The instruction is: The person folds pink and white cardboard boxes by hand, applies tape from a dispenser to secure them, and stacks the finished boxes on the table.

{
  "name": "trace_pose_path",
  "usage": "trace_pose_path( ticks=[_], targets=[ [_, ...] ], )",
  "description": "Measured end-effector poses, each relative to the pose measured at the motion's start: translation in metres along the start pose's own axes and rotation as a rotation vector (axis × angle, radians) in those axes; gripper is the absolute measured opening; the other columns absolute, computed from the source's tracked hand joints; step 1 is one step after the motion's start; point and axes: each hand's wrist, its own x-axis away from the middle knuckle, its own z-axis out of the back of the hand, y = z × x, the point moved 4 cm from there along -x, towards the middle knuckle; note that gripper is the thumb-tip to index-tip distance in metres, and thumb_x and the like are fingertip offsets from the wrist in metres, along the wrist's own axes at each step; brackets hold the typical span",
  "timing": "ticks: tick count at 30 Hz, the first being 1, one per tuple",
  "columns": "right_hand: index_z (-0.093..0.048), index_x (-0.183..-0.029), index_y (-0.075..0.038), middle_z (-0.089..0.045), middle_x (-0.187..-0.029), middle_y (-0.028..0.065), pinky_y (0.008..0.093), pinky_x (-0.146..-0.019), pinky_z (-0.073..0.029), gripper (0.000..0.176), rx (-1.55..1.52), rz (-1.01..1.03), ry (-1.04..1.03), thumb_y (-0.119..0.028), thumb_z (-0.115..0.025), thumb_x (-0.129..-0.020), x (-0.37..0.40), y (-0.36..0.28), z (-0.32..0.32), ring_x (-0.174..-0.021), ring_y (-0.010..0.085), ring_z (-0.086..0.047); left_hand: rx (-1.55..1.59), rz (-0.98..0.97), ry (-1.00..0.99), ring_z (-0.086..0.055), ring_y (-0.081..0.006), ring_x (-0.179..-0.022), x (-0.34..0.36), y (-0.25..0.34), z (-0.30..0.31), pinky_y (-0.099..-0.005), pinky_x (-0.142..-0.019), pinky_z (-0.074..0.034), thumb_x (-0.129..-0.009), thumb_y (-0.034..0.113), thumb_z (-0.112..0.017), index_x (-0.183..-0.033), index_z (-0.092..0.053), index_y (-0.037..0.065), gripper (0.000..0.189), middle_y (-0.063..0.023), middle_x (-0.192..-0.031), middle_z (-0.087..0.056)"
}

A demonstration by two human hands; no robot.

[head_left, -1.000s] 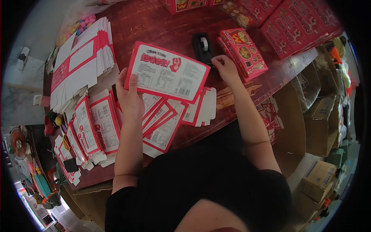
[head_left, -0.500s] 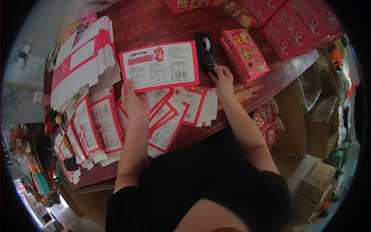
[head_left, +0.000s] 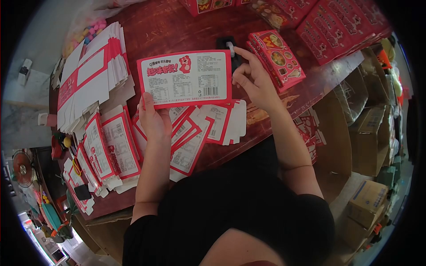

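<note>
Currently the left hand (head_left: 154,119) grips the red-bordered carton (head_left: 184,80) at its lower left, thumb on the printed face, carton up over the table. Right hand (head_left: 255,84) is at the carton's right edge, fingers parted and partly curled; can't tell if it touches or has any tape on it. Progress, as judged: this carton looks part-way, closure not visible; the box (head_left: 277,57) past the right hand looks made up, while loose flat cartons (head_left: 191,150) under the held one and the tall flat stack (head_left: 100,66) at left look unmade. Tape dispenser (head_left: 227,43) sits just beyond the held carton, partly hidden. Surface is a dark red tabletop (head_left: 177,24), worn and scratched, scissors (head_left: 75,166) by its left edge. Farther across, red packs (head_left: 341,31) are massed and a clear bag holds coloured bits (head_left: 91,32). Room: brown shipping box (head_left: 367,197) low at right, fan (head_left: 23,168) far left.
</note>
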Motion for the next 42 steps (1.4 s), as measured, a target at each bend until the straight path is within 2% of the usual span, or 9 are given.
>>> trace_pose_path(
  ticks=[3, 9, 13, 17, 22, 24, 29, 34, 42],
  targets=[
    [-0.036, -0.129, -0.006, -0.057, -0.076, 0.0019, 0.0227, -0.069, -0.044, 0.053, 0.285, -0.097, 0.051, -0.006, -0.062, -0.082, -0.001, -0.007, -0.002, -0.071, 0.0091, -0.054, 0.027, -0.003, -0.026, -0.058, -0.0184, -0.098, 0.001, 0.002, -0.001, -0.0334, -0.083, -0.05, -0.093, 0.029, -0.05, -0.115, -0.047, -0.001, 0.037, -0.0098, -0.108, -0.058],
    [-0.042, -0.126, -0.013, -0.055, -0.084, -0.0055, 0.0207, -0.068, -0.042, 0.048, -0.877, -0.463, 0.054, -0.022, -0.064, -0.085, 0.008, 0.029, -0.025, -0.076, 0.0062, -0.052, 0.126, 0.171, -0.009, -0.058, -0.0192, -0.1, -0.003, -0.007, 0.001, -0.0335, -0.084, -0.05, -0.093, 0.029, -0.05, -0.112, -0.051, 0.0, 0.035, -0.0104, -0.11, -0.059],
    [-0.038, -0.13, -0.013, -0.049, -0.083, -0.0049, 0.0193, -0.063, -0.038, 0.049, -1.182, -0.252, -0.21, -0.026, -0.059, -0.088, 0.013, 0.042, -0.027, -0.068, 0.0059, -0.042, 0.13, 0.23, 0.053, -0.058, -0.019, -0.099, 0.001, -0.011, -0.001, -0.0323, -0.084, -0.051, -0.093, 0.03, -0.049, -0.112, -0.05, 0.0, 0.036, -0.0101, -0.109, -0.059],
    [-0.021, -0.139, -0.009, -0.047, -0.101, 0.0036, 0.0232, -0.069, -0.043, 0.061, -0.262, 0.023, 0.272, -0.035, -0.05, -0.092, 0.017, 0.025, -0.011, -0.084, 0.0095, -0.049, -0.025, -0.123, 0.0, -0.059, -0.0192, -0.097, 0.01, 0.005, -0.006, -0.0283, -0.081, -0.05, -0.089, 0.017, -0.057, -0.111, -0.049, 0.0, 0.029, -0.0106, -0.108, -0.058],
    [-0.014, -0.142, -0.008, -0.031, -0.137, 0.0148, 0.0361, -0.09, -0.046, 0.096, -0.549, 0.037, -0.02, -0.061, -0.058, -0.076, 0.027, -0.029, -0.052, -0.117, 0.0213, -0.045, -0.813, -1.049, -0.586, -0.061, -0.0289, -0.096, 0.064, 0.026, -0.054, -0.0338, -0.08, -0.05, -0.065, -0.004, -0.073, -0.104, -0.053, 0.002, 0.044, -0.0118, -0.096, -0.058],
    [-0.029, -0.137, -0.005, -0.042, -0.129, 0.0136, 0.0314, -0.089, -0.046, 0.069, -0.61, -0.001, 0.089, -0.029, -0.063, -0.082, 0.028, -0.026, -0.052, -0.112, 0.0184, -0.05, -0.742, -1.233, -0.755, -0.061, -0.0321, -0.096, 0.075, 0.012, -0.065, -0.0389, -0.082, -0.05, -0.063, 0.002, -0.075, -0.101, -0.059, 0.004, 0.041, -0.0116, -0.097, -0.059],
    [-0.049, -0.123, -0.001, -0.059, -0.108, 0.0111, 0.0276, -0.085, -0.048, 0.043, -0.724, -0.337, 0.345, 0.002, -0.055, -0.08, 0.031, -0.007, -0.015, -0.097, 0.0157, -0.058, -1.232, -0.967, -0.745, -0.035, -0.0331, -0.125, 0.064, 0.043, -0.056, -0.0481, -0.103, -0.029, -0.062, 0.027, -0.079, -0.117, -0.056, 0.008, 0.063, -0.014, -0.129, -0.041],
    [-0.049, -0.121, 0.001, -0.058, -0.11, 0.0132, 0.032, -0.084, -0.049, 0.037, -0.534, 0.027, 0.638, -0.001, -0.053, -0.084, 0.031, 0.005, 0.104, -0.097, 0.018, -0.059, -1.798, -0.561, 0.195, -0.037, -0.034, -0.124, 0.008, 0.143, 0.047, -0.0414, -0.101, -0.034, -0.073, 0.028, -0.072, -0.13, -0.041, 0.005, 0.069, -0.0174, -0.135, -0.037],
    [-0.057, -0.113, -0.003, -0.053, -0.118, 0.0126, 0.0332, -0.091, -0.04, 0.032, 0.652, -0.013, 0.845, -0.014, -0.062, -0.083, 0.053, 0.045, 0.204, -0.107, 0.0238, -0.052, -2.168, -0.079, 0.2, -0.058, -0.0378, -0.095, -0.011, 0.173, 0.154, -0.0441, -0.081, -0.047, -0.074, 0.015, -0.061, -0.119, -0.049, -0.003, 0.05, -0.0256, -0.099, -0.06]
  ],
)
